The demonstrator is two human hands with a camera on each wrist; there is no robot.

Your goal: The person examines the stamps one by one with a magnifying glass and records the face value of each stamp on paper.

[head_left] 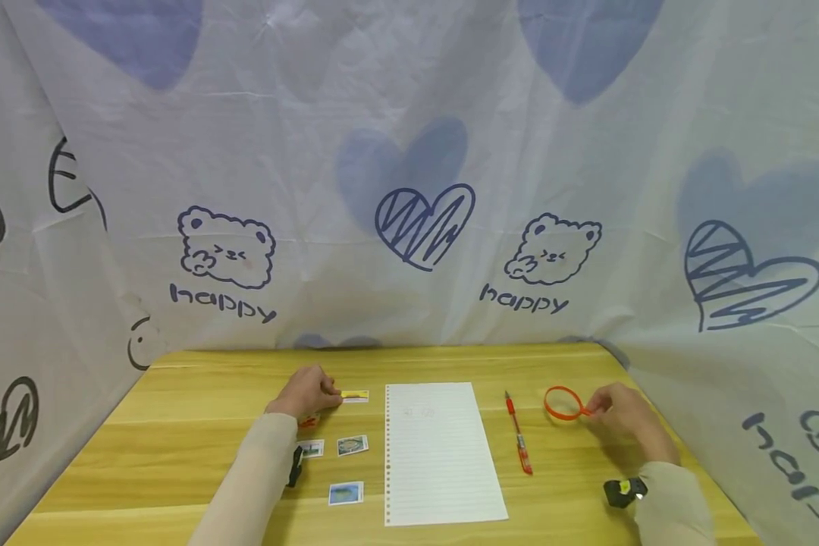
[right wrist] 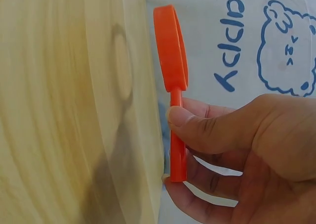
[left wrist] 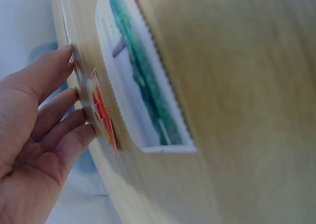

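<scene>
Red-orange magnifying glass (right wrist: 177,93) is in R hand (head_left: 624,409), thumb & fingers closed round the handle, ring pointing in toward L hand's side; it's up off the table (shadow shows on the wood in the right wrist view). L hand (head_left: 305,392) has thumb & forefinger tips together, pinching the yellow stamp (head_left: 356,396) by its edge; other fingers half bent, tips down by the red stamp (left wrist: 102,112), which sits partly under that hand. Nearer the person than L hand: the green-and-white stamp (left wrist: 140,80) close by, the oval-pattern stamp (head_left: 351,445) just to its right, & the blue stamp (head_left: 346,493) further back. Btwn the hands: lined paper (head_left: 440,455) w/ punched holes along the L-hand side, then red pen (head_left: 518,432), tip pointing away from the person, btwn paper & R hand. All on a wood-grain table (head_left: 143,425). Beyond the hands & to both sides: pale cloth (head_left: 327,98) w/ blue hearts, bear drawings & "happy" lettering. Light sleeves (head_left: 246,485) on both arms, black device at each wrist.
</scene>
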